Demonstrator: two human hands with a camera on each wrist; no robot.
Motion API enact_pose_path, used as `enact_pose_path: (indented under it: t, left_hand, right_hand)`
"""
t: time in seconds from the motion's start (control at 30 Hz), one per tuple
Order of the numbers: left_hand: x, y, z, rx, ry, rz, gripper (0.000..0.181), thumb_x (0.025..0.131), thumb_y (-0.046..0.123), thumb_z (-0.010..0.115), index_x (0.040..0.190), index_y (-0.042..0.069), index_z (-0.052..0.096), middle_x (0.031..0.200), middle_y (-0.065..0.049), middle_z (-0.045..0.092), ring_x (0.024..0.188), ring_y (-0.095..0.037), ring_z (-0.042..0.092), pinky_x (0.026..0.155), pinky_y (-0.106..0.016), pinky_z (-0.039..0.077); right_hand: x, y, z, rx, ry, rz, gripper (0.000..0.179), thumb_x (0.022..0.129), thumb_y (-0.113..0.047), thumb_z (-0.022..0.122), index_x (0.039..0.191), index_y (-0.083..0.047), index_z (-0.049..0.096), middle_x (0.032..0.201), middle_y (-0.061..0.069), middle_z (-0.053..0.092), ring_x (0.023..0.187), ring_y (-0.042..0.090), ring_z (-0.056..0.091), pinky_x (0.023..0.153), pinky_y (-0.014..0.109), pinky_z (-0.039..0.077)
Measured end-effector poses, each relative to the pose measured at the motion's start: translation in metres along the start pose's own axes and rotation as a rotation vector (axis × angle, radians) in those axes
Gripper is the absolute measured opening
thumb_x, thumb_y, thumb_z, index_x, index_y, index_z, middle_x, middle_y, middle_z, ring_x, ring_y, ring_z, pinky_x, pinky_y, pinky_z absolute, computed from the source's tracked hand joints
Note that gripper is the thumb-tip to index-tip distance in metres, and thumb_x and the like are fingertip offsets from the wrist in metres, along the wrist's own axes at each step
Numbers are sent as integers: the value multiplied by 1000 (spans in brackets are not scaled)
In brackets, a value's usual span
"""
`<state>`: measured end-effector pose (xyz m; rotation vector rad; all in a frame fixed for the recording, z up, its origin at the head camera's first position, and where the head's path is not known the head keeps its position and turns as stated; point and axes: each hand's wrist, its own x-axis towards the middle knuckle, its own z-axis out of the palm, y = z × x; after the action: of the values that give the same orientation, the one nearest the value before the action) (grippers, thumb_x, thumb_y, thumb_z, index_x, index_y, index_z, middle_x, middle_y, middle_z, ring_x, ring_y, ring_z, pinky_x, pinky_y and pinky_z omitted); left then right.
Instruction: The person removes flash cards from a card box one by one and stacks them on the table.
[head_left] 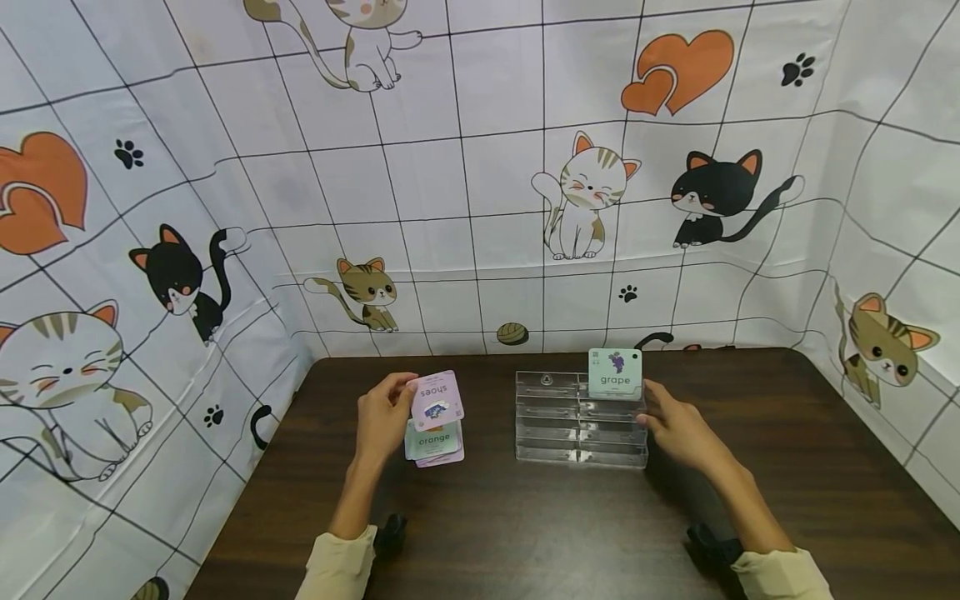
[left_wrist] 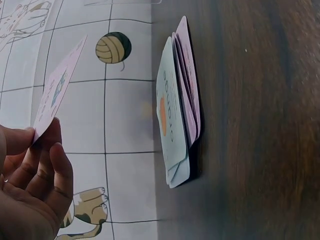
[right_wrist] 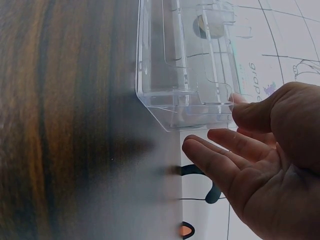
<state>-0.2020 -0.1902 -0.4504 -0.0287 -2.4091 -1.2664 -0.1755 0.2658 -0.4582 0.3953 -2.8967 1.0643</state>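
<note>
My left hand (head_left: pixel 384 421) pinches a pink "shoes" flashcard (head_left: pixel 438 398) by its edge, thumb on one face and fingers on the other. The word is upside down in the head view. Below that card lies a small stack of flashcards on the table, with a green "orange" card (left_wrist: pixel 170 110) on top and pink ones under it. My right hand (head_left: pixel 686 429) is at the right side of a clear plastic tiered card holder (head_left: pixel 546 433), fingers loosely extended and thumb at its edge. A "grape" card (head_left: pixel 615 375) stands upright in the holder's back right slot.
The dark wood table (head_left: pixel 480 517) reaches back to a white grid-patterned curtain (head_left: pixel 495 183) printed with cats and hearts. Black straps (head_left: pixel 712 546) sit at both wrists, by the light sleeves. The holder's other tiers show bare clear plastic.
</note>
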Motion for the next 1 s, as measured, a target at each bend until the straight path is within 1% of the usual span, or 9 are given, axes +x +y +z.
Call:
enact_pose_path:
  t: [0.37,0.5,0.73,1.0]
  left_hand:
    - [0,-5,-7,-1,24,14,16,103,9,71,117,5,79,90,-13,78,69,-13,59,59,-21,44]
    - [0,-7,-10,-4,19,1,17,104,11,71,117,5,79,92,-14,78,69,-15,61,57,-21,45]
    - [-1,-11,-12,-1,13,-8,18,105,11,70,119,4,78,95,-16,80,71,-18,62,58,-21,45]
    - [0,-14,-12,-10,9,-9,18,105,11,70,119,4,78,93,-15,79,67,-14,60,57,-21,45]
  right_hand:
    - [-2,0,-1,-7,-14,-8,64,105,-3,63,157,17,31,151,48,44,125,58,65,91,60,61]
    - [-2,0,-1,-10,-19,-7,64,106,-4,63,157,17,30,152,48,43,125,58,65,91,60,61]
    - [-2,0,-1,-9,-25,3,65,106,-4,63,158,16,29,153,47,43,126,58,64,91,59,61]
    - [-2,-1,-2,-9,-30,10,66,106,-4,63,158,17,28,154,47,41,127,58,63,91,60,61]
